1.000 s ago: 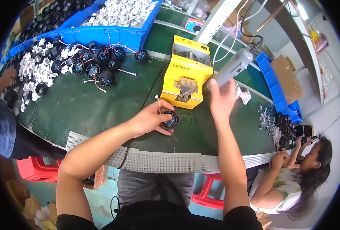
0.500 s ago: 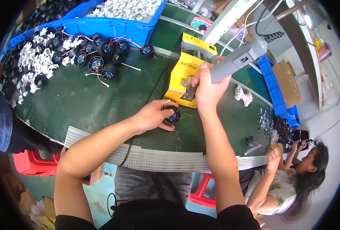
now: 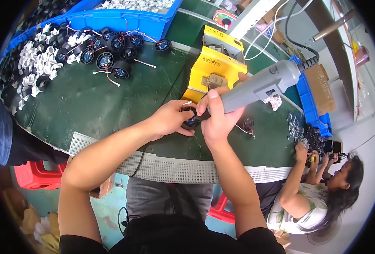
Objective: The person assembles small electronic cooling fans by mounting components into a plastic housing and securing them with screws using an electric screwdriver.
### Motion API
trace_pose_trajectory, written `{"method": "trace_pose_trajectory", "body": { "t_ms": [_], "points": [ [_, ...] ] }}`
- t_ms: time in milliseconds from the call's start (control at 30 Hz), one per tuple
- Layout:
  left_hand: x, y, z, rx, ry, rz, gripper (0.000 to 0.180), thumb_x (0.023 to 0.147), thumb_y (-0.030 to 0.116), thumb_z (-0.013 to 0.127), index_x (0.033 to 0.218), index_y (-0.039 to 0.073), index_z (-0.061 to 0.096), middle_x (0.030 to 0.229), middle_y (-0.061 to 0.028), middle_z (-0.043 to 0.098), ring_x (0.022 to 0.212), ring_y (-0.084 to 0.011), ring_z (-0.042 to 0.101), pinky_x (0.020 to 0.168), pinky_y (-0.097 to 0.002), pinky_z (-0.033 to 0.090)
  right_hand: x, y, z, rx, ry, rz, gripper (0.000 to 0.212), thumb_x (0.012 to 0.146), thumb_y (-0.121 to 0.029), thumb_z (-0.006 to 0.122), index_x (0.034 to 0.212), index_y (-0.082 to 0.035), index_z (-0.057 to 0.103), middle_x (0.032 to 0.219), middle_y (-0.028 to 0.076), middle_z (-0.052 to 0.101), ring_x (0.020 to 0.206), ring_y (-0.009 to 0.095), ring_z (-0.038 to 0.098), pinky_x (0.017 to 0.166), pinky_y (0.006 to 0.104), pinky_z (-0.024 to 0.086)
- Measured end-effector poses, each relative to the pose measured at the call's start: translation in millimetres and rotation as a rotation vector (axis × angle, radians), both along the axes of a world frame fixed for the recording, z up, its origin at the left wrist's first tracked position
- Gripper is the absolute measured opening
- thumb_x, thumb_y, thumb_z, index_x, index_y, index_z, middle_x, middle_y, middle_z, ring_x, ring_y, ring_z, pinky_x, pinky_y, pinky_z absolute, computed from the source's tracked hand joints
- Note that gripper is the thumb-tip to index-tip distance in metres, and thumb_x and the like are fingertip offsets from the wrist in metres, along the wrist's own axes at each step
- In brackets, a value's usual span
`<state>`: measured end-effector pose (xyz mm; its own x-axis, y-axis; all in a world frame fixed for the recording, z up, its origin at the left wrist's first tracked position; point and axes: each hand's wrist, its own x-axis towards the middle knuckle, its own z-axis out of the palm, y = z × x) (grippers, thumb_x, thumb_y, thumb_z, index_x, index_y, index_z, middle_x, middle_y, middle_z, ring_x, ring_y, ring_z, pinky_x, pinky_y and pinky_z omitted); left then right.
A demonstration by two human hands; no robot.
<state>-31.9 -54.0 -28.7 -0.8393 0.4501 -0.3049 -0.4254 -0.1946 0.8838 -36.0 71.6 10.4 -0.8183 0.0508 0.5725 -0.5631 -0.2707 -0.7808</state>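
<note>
My left hand point(image 3: 167, 120) is closed around a small round black part point(image 3: 191, 121) with a blue circuit board and a short white connector, holding it on the green table. A grey electric screwdriver point(image 3: 259, 86) is gripped in my right hand point(image 3: 219, 113). Its lower end reaches down to the round part; the tip is hidden by my fingers. Just behind both hands stands a yellow screw feeder box point(image 3: 215, 63) with a metal outlet on its front. To the right of my right hand lies another round black part point(image 3: 248, 122) with thin wires.
Several wired round parts point(image 3: 105, 60) lie at the back left beside a heap of white plastic pieces point(image 3: 35, 70). Blue bins point(image 3: 149, 25) stand behind them. On the right, a co-worker's hands point(image 3: 301, 152) work near small loose parts point(image 3: 295, 127). A perforated white strip point(image 3: 175, 170) lines the front edge.
My right hand has brought the screwdriver from the feeder's outlet down and left to the round part. A wired round part now lies beside my right hand; a blurred dark one was nearer the co-worker.
</note>
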Motion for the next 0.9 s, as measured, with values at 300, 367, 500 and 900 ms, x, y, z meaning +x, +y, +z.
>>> {"method": "trace_pose_trajectory", "body": {
  "t_ms": [300,367,500,900],
  "points": [
    [-0.1,1.9,-3.3,-0.015,0.015,0.004,0.025,0.099,0.012,0.047,0.116,-0.003,0.056,0.104,-0.0145,0.06,0.081,-0.0222,0.067,0.075,-0.034,0.062,0.7,-4.0,-6.2,0.037,0.005,0.013,0.063,0.089,0.0,0.053,0.141,-0.002,0.018,0.071,0.01,0.05,0.047,0.016,0.049,0.048,0.0307,0.046],
    [0.6,2.2,-4.8,-0.016,0.022,0.024,0.024,0.099,0.012,0.047,0.115,-0.003,0.056,0.103,-0.0147,0.06,0.081,-0.0222,0.067,0.075,-0.0339,0.062,-0.1,-3.3,-8.6,0.043,0.012,0.025,0.063,0.089,-0.001,0.053,0.141,-0.002,0.018,0.07,0.01,0.05,0.046,0.016,0.048,0.048,0.0306,0.046],
    [-0.9,3.3,-1.6,-0.017,0.026,0.009,0.024,0.099,0.012,0.047,0.115,-0.003,0.057,0.104,-0.015,0.06,0.082,-0.0223,0.067,0.074,-0.0335,0.062,2.4,-1.7,-4.8,-0.01,0.015,0.019,0.061,0.089,-0.002,0.054,0.139,-0.001,0.019,0.068,0.009,0.049,0.046,0.016,0.048,0.046,0.0301,0.045],
    [1.0,0.9,-3.7,-0.039,0.028,0.04,0.027,0.1,0.015,0.048,0.117,-0.004,0.056,0.101,-0.0136,0.061,0.08,-0.0205,0.067,0.073,-0.0329,0.061,-0.1,-5.6,-13.9,-0.006,0.025,0.076,0.057,0.087,0.0,0.052,0.136,-0.002,0.023,0.07,0.01,0.049,0.048,0.017,0.049,0.048,0.0302,0.046]
  ]
}}
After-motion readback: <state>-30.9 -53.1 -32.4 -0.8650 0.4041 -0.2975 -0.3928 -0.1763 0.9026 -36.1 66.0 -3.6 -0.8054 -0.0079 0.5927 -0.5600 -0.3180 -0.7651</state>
